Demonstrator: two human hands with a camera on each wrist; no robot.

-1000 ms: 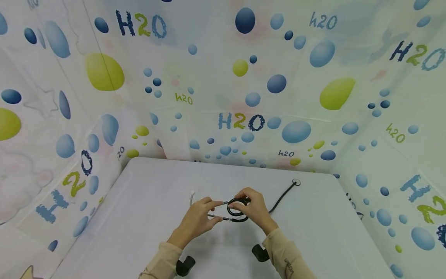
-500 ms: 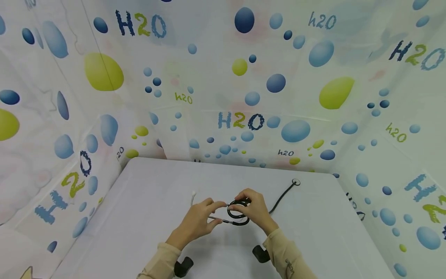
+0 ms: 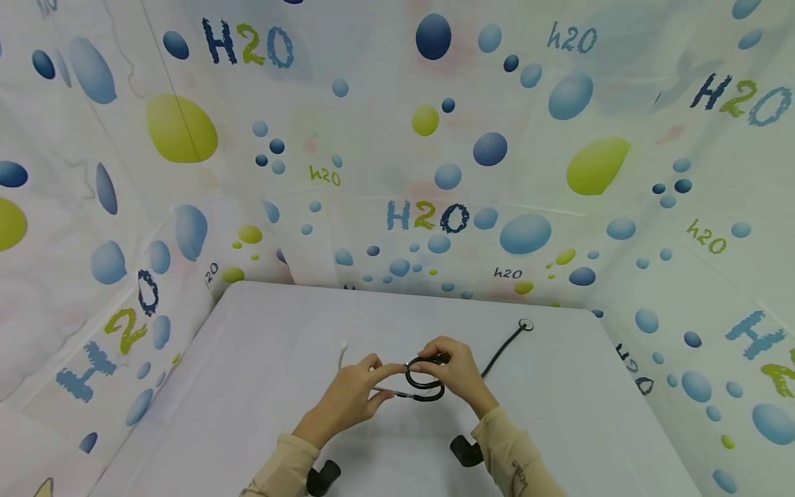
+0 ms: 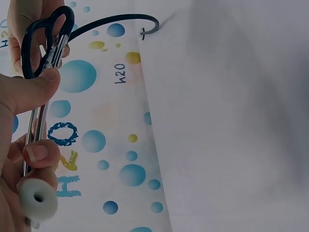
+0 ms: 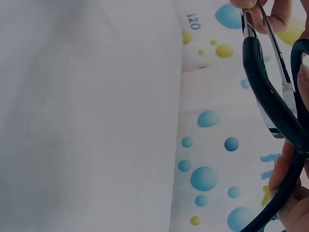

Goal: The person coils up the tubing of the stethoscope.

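A stethoscope with black tubing (image 3: 428,397) and metal ear tubes is held above the white table. My left hand (image 3: 346,399) pinches the ear tubes, its index finger reaching out to where the metal joins the black tubing. One white eartip (image 4: 38,199) shows large in the left wrist view. My right hand (image 3: 458,371) grips the black tubing, which curves in a loop by its thumb and fingers. Farther right, the single tube (image 3: 503,350) runs to the round chest piece (image 3: 526,324) near the table's back. The right wrist view shows the forked tubing (image 5: 268,87) up close.
The white table (image 3: 279,317) spreads beneath both hands. Behind and at the sides hang white sheets (image 3: 373,138) printed with blue and green drops. A black device (image 3: 466,451) sits at the right wrist, another (image 3: 324,478) at the left.
My left index finger has stretched right along the upper ear tube toward the black tubing. The lower tube has dipped slightly. My right hand keeps its hold on the loop.
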